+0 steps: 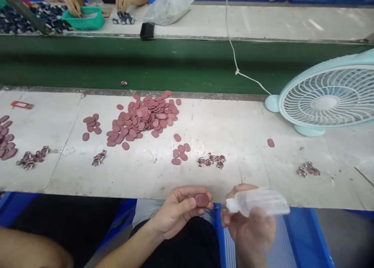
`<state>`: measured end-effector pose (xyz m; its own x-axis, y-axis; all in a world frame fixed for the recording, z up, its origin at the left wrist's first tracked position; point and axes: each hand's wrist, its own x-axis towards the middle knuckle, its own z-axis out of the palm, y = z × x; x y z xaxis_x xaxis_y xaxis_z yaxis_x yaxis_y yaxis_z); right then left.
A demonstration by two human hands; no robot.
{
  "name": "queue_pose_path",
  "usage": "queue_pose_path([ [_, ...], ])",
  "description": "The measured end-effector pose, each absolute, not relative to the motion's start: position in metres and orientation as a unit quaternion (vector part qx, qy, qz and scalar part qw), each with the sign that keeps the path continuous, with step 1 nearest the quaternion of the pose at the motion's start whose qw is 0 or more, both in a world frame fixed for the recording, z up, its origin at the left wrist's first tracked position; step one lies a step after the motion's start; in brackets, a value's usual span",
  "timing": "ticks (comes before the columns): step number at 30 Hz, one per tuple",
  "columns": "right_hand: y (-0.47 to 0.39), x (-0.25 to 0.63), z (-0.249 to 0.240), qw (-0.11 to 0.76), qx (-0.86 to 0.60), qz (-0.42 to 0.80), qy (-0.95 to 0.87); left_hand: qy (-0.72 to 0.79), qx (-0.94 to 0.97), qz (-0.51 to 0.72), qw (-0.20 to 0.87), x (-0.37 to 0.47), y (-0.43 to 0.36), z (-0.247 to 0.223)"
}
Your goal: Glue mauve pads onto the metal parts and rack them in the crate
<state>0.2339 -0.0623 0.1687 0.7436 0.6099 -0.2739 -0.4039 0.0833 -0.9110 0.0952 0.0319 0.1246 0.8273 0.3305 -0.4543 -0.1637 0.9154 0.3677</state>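
Between the thumb and fingers of my left hand [179,211] is a dark red oval disc [201,200], its flat face turned up. My right hand [251,231], slightly blurred, grips a translucent squeeze bottle [264,201] lying nearly level. A thin dark tip [219,207] reaches from the bottle's white cap end toward the disc; whether it touches is not clear. Both hands are over the table's near edge. Beyond them lie a few loose red discs [183,156] and a cluster of small brown and white pieces [211,160].
A large pile of red discs [146,118] covers the table's middle. At right stands a light blue fan [327,100] with a white cord [233,57]. Across a green gap, another person's hands [73,5] work at a teal basket [87,22]. Blue crates [306,237] sit below.
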Motion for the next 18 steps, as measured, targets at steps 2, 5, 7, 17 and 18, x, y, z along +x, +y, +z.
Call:
queue_pose_path([
  [2,-0.055,0.222,0.168,0.693,-0.607,0.357,-0.152,0.260,0.148,0.136,0.945,0.095,0.031,0.125],
  [5,-0.032,0.217,0.166,0.637,-0.592,0.428,-0.249,0.258,0.142,0.141,0.945,0.093,0.030,0.123],
  [7,-0.014,0.217,0.165,0.608,-0.586,0.444,-0.298,0.257,0.140,0.145,0.945,0.093,0.031,0.121],
  [17,-0.048,0.202,0.135,0.652,-0.689,0.164,-0.271,0.230,0.147,0.159,0.949,0.093,0.032,0.123],
  [18,-0.052,0.199,0.133,0.655,-0.704,0.115,-0.249,0.230,0.146,0.160,0.949,0.093,0.031,0.122],
])
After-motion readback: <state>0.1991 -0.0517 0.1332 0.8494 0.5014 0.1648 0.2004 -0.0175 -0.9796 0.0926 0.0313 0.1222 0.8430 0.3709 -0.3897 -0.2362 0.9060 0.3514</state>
